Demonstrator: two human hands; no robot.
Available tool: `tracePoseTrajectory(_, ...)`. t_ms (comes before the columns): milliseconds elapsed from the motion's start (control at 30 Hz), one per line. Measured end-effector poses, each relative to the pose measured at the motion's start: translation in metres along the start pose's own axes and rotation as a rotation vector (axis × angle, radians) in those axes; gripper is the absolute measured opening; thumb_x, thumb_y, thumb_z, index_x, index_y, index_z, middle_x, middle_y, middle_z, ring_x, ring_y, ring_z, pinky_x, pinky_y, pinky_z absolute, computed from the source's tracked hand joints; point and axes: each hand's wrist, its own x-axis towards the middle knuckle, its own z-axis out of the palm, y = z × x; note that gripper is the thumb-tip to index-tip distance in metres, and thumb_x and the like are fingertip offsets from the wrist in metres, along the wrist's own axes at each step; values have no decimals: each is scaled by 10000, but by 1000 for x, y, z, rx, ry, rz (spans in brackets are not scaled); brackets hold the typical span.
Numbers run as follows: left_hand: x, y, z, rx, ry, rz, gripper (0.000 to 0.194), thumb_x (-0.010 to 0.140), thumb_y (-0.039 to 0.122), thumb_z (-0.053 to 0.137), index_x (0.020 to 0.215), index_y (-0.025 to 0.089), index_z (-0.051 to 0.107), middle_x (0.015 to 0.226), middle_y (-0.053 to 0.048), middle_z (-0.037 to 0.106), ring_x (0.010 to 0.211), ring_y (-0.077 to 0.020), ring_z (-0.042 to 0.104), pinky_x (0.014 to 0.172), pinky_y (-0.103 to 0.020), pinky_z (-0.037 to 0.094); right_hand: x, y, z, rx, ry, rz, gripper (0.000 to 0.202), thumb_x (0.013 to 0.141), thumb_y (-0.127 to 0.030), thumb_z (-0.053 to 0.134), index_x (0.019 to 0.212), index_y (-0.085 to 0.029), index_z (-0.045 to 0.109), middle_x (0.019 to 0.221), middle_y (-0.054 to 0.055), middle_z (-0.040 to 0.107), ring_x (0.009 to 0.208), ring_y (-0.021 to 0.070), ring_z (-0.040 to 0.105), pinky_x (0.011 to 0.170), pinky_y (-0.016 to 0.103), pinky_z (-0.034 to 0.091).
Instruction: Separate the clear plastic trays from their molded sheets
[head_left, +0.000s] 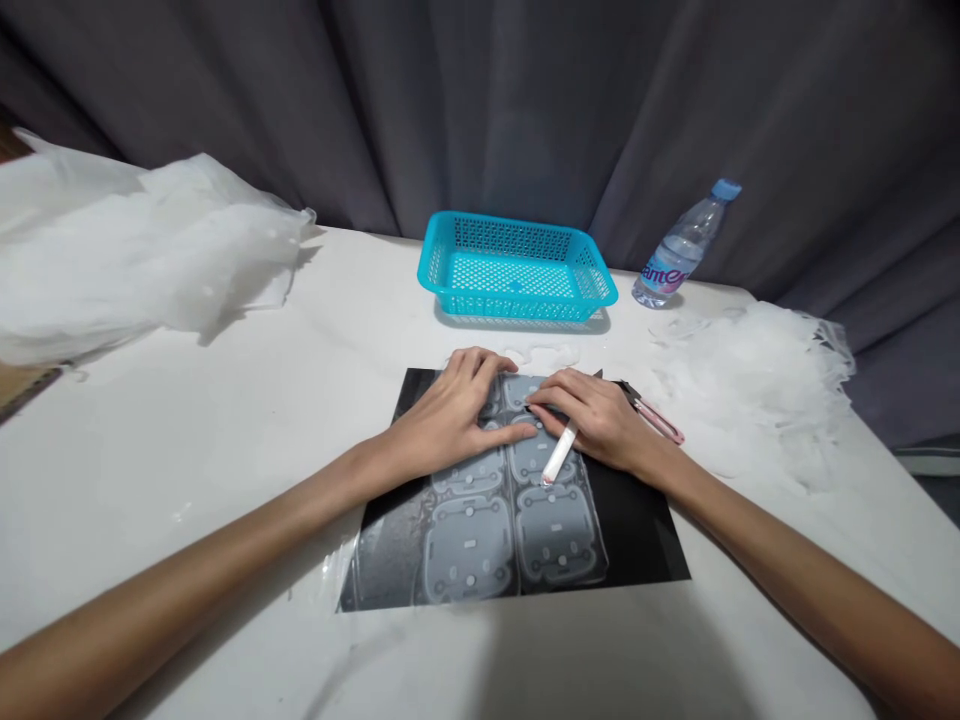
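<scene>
On the table lies a black sheet [637,520] under a clear plastic film printed with rows of grey rounded panels [470,550]. My left hand [454,415] rests on the film's upper left part, fingers stretched out and thumb pointing right, holding nothing. My right hand [596,415] is closed over the upper right of the film, around a slim tool with a white handle [559,455]. The handle points toward me, and a dark tip shows beyond the knuckles. A small dark bit shows at my right fingertips; its kind is unclear.
A blue perforated basket [517,308] stands behind the sheet, a water bottle [679,250] to its right. Crumpled clear plastic lies in a pile [757,390] at right, white plastic bags [142,250] at left. A pink-and-black tool [660,420] lies beside my right wrist.
</scene>
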Motion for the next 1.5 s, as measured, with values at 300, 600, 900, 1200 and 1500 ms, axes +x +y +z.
tracePoseTrajectory(300, 4, -9, 2, -4, -53, -6, 729, 883, 796, 614, 1350, 246, 511, 1348, -121, 546, 1303, -350, 497, 1138, -523, 430, 0, -2, 2, -16, 8, 40, 192, 1105, -239, 488, 1062, -170, 662, 978, 97, 732, 909, 217, 707, 758, 332, 563)
tracePoseTrajectory(600, 5, -13, 5, 39, -32, -28, 864, 832, 855, 614, 1410, 231, 463, 1355, -138, 519, 1291, -356, 509, 1130, -532, 448, 0, 0, 4, -24, 31, 41, 204, 1111, -250, 483, 1056, -171, 663, 972, 89, 733, 886, 202, 707, 749, 319, 561)
tracePoseTrajectory(900, 9, 1, -20, 53, 10, -207, 706, 887, 840, 547, 1201, 211, 611, 1199, -112, 595, 1200, -353, 563, 1087, -559, 461, 1, -3, 0, -108, 159, -37, 162, 1093, -205, 524, 1076, -144, 673, 961, 91, 735, 869, 191, 699, 734, 299, 556)
tracePoseTrajectory(1200, 25, 0, -28, 376, 24, 227, 450, 1126, 418, 348, 1089, 165, 718, 1099, -125, 676, 1098, -311, 551, 1023, -482, 434, -6, -3, -7, -193, 151, -126, 212, 1069, -119, 528, 1200, -142, 692, 1042, 110, 757, 909, 202, 685, 770, 319, 570)
tracePoseTrajectory(1500, 30, -11, -26, 153, -149, 272, 453, 1137, 420, 366, 1082, 181, 746, 1037, -73, 657, 991, -237, 496, 980, -407, 382, -8, -5, -7, -220, 191, -136, 215, 1061, -133, 547, 1210, -152, 701, 1020, 100, 752, 888, 189, 689, 743, 309, 563)
